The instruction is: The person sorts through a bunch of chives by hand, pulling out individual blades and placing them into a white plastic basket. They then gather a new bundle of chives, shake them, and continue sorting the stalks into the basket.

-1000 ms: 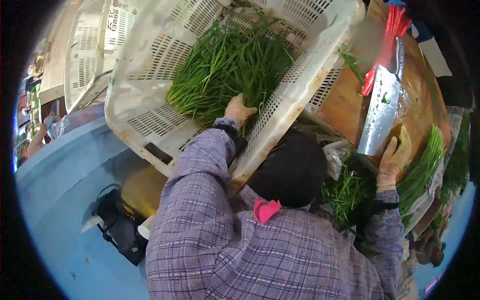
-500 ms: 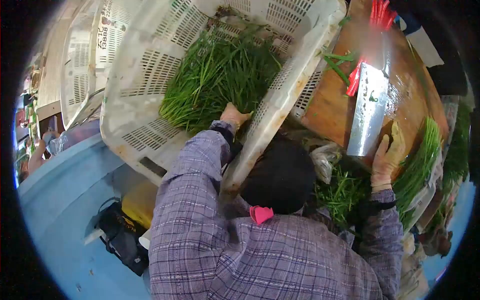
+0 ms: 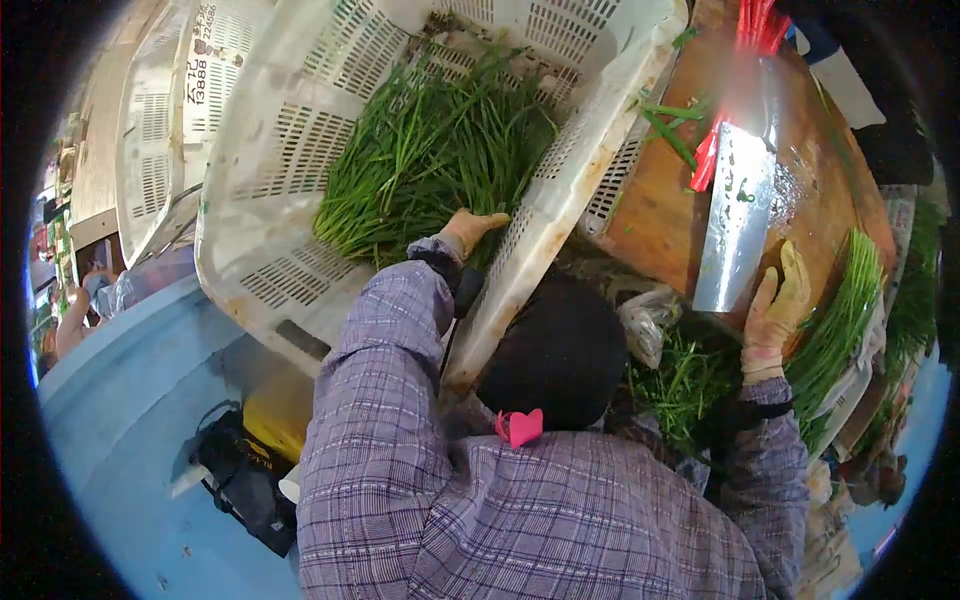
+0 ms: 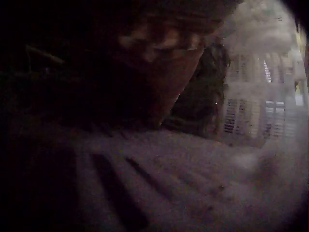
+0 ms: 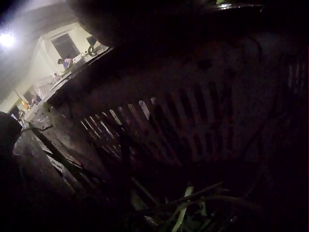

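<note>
In the head view the left hand (image 3: 468,232) is at the lower edge of long green stalks (image 3: 430,150) inside a white slotted basket (image 3: 240,190). Its thumb points right, toward the basket's side wall; the other fingers are largely hidden, so its hold on the stalks is unclear. At the near edge of a wooden board (image 3: 650,220), the right hand (image 3: 775,315) lies with relaxed, extended fingers and holds nothing visible. Just beyond it, a cleaver (image 3: 735,220) with a red-wrapped handle lies on the board. Both wrist views are very dark.
Loose greens (image 3: 685,390) and a clear plastic bag (image 3: 648,320) lie between the arms. More green stalks (image 3: 840,330) are right of the right hand. A blue tub (image 3: 130,380) with a black bag (image 3: 240,480) is at lower left.
In the head view, basket, board and hands have all shifted left. The left hand has drawn slightly back toward the lower edge of the stalks; the right hand has stayed beside the cleaver.
</note>
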